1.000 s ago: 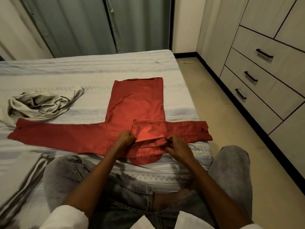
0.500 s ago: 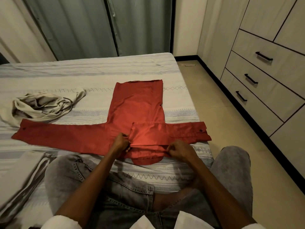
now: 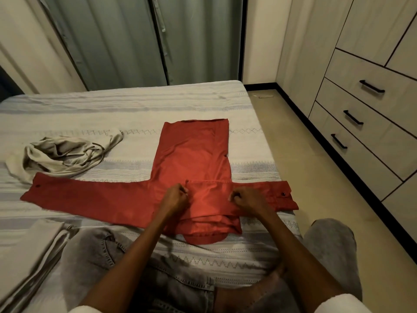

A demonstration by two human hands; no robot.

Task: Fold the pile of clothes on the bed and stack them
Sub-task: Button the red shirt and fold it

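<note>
Left hand: the left hand [image 3: 174, 197] is curled tight, knuckles up, and pinches the left edge of the folded-over panel on the red shirt [image 3: 194, 154].
Right hand: the right hand [image 3: 249, 198] is curled the same way and pinches the right edge of that panel, just inside the right sleeve [image 3: 276, 195].
Shirt position: it lies flat on the bed [image 3: 135, 105] near the front edge, body pointing away from the person, left sleeve [image 3: 90, 195] stretched out sideways, its rounded end poking out below the fold.
Slip risk: the cloth looks smooth and shiny, so the fold may slide or skew if one hand pulls harder than the other.
Sleeve risk: both sleeves lie spread, and dragging the panel could bunch them under the body.
Edge risk: the shirt sits close to the bed's front edge, so a tug toward the person could spill it off.
Other clothes: a crumpled beige garment [image 3: 61, 154] touches the left cuff and could get caught; folded pale pieces [image 3: 27, 256] lie by the person's left knee.
</note>
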